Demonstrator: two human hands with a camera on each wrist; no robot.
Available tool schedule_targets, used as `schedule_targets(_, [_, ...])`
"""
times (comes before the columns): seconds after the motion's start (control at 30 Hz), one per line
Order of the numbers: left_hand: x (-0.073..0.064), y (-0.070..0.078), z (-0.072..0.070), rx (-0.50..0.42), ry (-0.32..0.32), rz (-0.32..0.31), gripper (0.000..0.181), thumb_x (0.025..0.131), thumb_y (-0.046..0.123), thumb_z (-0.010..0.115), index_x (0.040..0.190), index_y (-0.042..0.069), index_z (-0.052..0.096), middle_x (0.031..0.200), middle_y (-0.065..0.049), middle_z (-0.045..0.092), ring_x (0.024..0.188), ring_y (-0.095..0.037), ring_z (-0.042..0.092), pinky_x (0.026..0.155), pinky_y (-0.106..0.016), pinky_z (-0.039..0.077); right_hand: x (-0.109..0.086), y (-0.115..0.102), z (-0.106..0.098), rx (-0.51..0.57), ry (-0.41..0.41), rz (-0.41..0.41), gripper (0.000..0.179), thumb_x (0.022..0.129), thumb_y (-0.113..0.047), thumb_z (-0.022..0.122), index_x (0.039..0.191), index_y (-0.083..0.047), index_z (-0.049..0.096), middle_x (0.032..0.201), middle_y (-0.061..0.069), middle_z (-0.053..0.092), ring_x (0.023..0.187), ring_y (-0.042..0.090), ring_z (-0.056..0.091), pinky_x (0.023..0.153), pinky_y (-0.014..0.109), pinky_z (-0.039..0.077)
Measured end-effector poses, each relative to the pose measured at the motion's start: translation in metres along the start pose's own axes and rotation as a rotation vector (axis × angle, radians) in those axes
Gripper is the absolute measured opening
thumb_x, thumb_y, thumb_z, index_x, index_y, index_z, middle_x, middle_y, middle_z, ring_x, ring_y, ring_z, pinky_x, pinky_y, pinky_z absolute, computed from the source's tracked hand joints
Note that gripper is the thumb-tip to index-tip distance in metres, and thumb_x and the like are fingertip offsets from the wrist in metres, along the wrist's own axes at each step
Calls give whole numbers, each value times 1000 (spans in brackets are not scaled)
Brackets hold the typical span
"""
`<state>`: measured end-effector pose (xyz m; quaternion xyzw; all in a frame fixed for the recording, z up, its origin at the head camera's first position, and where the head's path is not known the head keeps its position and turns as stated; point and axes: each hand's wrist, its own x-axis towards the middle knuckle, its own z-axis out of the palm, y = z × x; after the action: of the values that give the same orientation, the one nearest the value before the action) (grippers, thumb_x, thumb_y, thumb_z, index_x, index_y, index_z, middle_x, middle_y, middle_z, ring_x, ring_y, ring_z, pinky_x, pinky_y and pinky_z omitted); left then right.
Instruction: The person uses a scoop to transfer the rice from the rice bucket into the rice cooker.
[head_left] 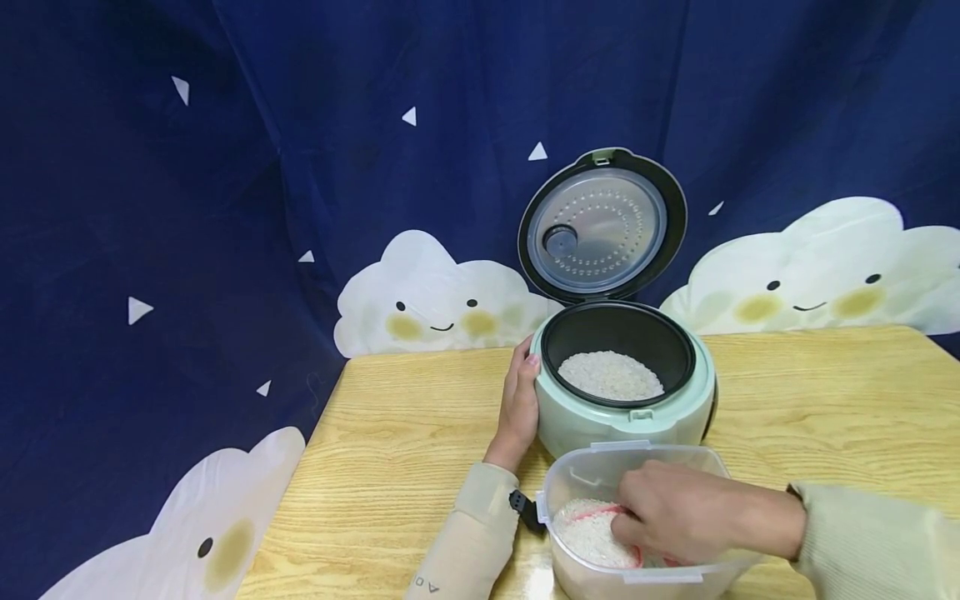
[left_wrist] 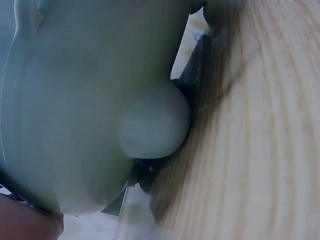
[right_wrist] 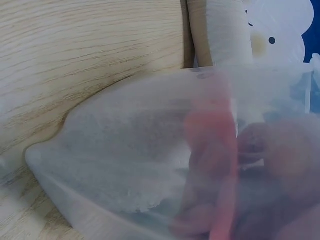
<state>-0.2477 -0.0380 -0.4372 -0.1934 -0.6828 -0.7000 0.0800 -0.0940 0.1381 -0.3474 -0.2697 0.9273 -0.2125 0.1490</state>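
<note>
A pale green rice cooker [head_left: 622,425] stands with its lid [head_left: 600,225] raised and white rice [head_left: 611,375] in its dark inner pot. My left hand [head_left: 519,404] holds the cooker's left side, thumb near the rim; the left wrist view shows the cooker's lower body [left_wrist: 90,100] close up. In front stands a translucent plastic container [head_left: 637,583] with more rice [head_left: 592,533] in it. Down inside it, my right hand [head_left: 678,510] has curled fingers on a red-edged thing [head_left: 598,511], whose kind I cannot tell. Through the container wall, the right wrist view shows its red part [right_wrist: 222,165] blurred.
Both stand on a wood-grain table [head_left: 420,433], the container right in front of the cooker. A black strap [head_left: 525,508] circles the left wrist, beside the container's left wall. Behind the table hangs a dark blue curtain [head_left: 420,167] with clouds and white triangles.
</note>
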Motion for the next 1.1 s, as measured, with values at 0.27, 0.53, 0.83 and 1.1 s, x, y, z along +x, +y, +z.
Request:
schedule_targets(0.27, [0,1,1,-8,-3,4,55,103,34,33,153,17,46,155,-6,53,141,-23,49,125,-43,32,-1,2,3,-21,25,-20,37,90,-21,61,54,-27,56,47,-21,35,45,-4,35,45,18,33])
schedule_targets(0.53, [0,1,1,-26,-8,-4,56,103,34,32,154,17,45,157,-5,52,142,-23,49,125,-43,32,-2,3,3,-32,29,-26,42,95,-23,57,55,-26,48,53,-20,31,50,-1,30,46,19,33])
schedule_targets(0.83, [0,0,0,-16,-11,-2,56,103,35,31,154,17,44,157,-6,52,142,-24,49,125,-45,32,-3,0,-7,4,8,20,41,98,-24,54,58,-26,50,55,-17,35,52,1,30,48,20,32])
schedule_targets(1.1, [0,2,0,-21,-14,-2,56,103,35,31,155,16,44,157,-6,51,141,-23,49,125,-45,33,-4,-1,-14,-3,42,32,38,96,-24,54,58,-28,54,55,-18,35,52,0,30,49,20,33])
